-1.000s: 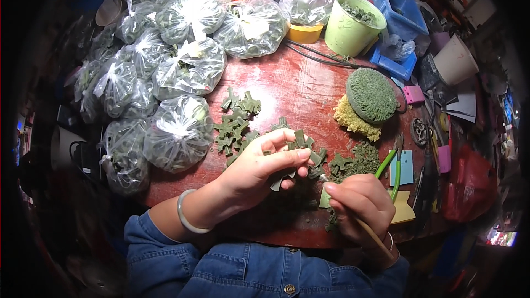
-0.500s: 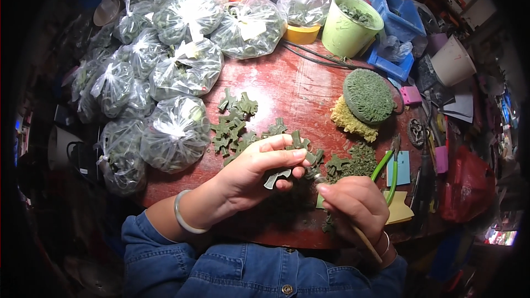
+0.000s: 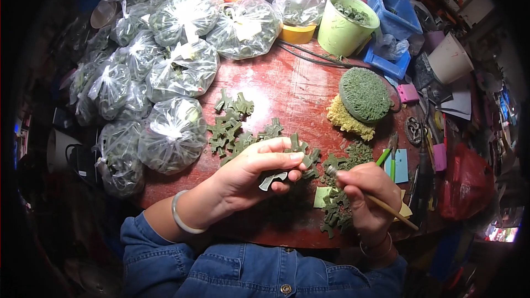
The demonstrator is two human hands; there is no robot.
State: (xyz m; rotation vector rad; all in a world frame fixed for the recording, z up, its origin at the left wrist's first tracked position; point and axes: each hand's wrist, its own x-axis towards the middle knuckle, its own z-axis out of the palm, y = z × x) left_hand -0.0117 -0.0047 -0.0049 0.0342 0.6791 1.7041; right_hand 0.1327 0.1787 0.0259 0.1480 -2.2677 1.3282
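- At the left, tied clear bags (image 3: 171,135) of green contents crowd the red tabletop (image 3: 298,91).
- A pale bangle (image 3: 179,213) circles the person's left wrist.
- Beside the bags, loose dark green pieces (image 3: 225,132) lie in a scattered cluster.
- The left hand (image 3: 248,170) is raised over the tabletop, its fingers pinching a dark green piece (image 3: 296,144) at their tips; a curved piece (image 3: 271,180) shows beneath the palm.
- Farther back stands a light green bucket (image 3: 343,36) with dark green bits inside.
- A round green sponge-like disc (image 3: 364,96) sits on a yellow spongy clump (image 3: 346,121).
- The right hand (image 3: 372,190) has its fingers closed around a slim wooden-handled tool (image 3: 396,213), the tip just right of the pinched piece.
- Green-handled pliers (image 3: 393,160) lie near a blue paper (image 3: 401,168).
- At the far right hangs a red bag (image 3: 468,187).
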